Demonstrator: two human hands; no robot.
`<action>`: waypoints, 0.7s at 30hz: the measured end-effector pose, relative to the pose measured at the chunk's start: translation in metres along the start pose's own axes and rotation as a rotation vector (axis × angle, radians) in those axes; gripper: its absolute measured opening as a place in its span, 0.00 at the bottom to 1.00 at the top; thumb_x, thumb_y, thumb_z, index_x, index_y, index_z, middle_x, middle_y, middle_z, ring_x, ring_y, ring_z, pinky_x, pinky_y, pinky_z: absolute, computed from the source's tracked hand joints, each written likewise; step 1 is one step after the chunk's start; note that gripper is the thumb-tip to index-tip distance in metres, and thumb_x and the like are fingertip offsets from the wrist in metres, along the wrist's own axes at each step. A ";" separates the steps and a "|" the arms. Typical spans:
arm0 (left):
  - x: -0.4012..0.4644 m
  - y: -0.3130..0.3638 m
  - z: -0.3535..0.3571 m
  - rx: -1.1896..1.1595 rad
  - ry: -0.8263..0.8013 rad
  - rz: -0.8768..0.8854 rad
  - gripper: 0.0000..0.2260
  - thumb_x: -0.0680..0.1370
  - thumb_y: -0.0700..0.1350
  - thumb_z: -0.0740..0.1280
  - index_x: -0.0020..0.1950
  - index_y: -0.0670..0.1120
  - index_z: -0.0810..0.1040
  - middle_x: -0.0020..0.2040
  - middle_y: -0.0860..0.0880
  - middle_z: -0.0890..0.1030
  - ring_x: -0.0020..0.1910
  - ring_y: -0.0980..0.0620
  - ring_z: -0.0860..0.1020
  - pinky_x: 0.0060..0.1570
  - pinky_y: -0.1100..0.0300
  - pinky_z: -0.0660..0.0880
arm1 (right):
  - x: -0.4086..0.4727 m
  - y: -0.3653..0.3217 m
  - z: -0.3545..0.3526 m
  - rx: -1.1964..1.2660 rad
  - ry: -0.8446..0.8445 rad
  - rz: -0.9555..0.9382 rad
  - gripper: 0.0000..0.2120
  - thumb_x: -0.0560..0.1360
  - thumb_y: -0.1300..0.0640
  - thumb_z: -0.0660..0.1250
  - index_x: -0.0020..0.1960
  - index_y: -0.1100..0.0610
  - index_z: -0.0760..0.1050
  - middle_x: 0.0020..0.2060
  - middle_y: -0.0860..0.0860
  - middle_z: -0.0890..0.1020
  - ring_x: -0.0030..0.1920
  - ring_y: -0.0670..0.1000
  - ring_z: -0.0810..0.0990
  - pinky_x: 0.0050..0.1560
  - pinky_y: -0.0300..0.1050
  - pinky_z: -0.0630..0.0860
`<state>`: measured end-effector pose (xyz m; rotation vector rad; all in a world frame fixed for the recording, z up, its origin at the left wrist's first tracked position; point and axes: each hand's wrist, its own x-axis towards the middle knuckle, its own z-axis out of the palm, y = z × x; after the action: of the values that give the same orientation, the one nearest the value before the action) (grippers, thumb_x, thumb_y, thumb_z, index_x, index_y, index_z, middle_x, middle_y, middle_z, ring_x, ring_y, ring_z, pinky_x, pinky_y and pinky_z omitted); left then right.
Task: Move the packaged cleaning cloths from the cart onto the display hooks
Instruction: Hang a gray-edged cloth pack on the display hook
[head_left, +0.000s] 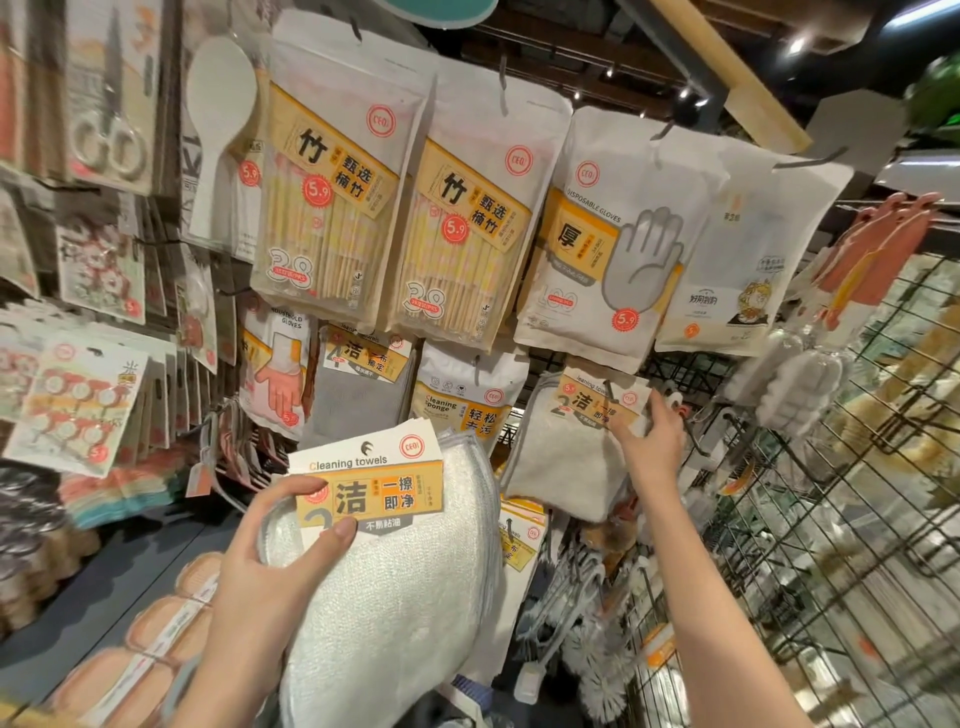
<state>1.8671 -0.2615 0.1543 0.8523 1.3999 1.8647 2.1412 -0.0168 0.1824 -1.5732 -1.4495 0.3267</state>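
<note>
Both hands are up at the display: the left hand (265, 566), lower centre of the frame, grips a stack of cleaning cloths (395, 587) by its orange card label, thumb over the front. Right of centre, the right hand (652, 441) reaches with straightened fingers touching a hung cloth pack (566, 457) below the disposable gloves bag (602, 249).

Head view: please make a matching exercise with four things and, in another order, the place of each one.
Things:
1. cloth pack
2. glove pack
3. scissors
4. right hand

Places:
a. top left on the wall
b. on a hook, upper row
c. in the left hand
d. at the hanging cloth pack

Pairs: 1-c, 2-b, 3-a, 4-d
</note>
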 end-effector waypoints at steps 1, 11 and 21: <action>0.000 0.000 0.000 0.001 0.003 -0.004 0.17 0.69 0.37 0.74 0.43 0.59 0.77 0.43 0.62 0.82 0.42 0.72 0.76 0.43 0.67 0.66 | -0.003 -0.002 -0.003 0.002 -0.017 -0.014 0.32 0.74 0.54 0.68 0.74 0.56 0.60 0.72 0.56 0.62 0.72 0.56 0.58 0.71 0.54 0.57; 0.002 -0.007 0.004 0.023 -0.037 0.004 0.20 0.62 0.46 0.78 0.50 0.61 0.79 0.52 0.56 0.82 0.57 0.51 0.78 0.63 0.45 0.70 | -0.079 -0.077 -0.003 0.222 -0.414 -0.283 0.11 0.75 0.55 0.67 0.56 0.47 0.75 0.62 0.46 0.72 0.66 0.45 0.67 0.64 0.44 0.65; -0.002 -0.004 0.007 -0.022 -0.060 -0.013 0.24 0.66 0.41 0.76 0.53 0.67 0.78 0.54 0.55 0.82 0.56 0.57 0.78 0.56 0.53 0.73 | -0.127 -0.105 0.016 0.249 -0.736 -0.348 0.18 0.73 0.52 0.70 0.61 0.43 0.73 0.58 0.38 0.74 0.60 0.34 0.70 0.61 0.28 0.65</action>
<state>1.8743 -0.2582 0.1516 0.8790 1.3429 1.8262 2.0298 -0.1366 0.2052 -1.0018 -2.1021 0.9020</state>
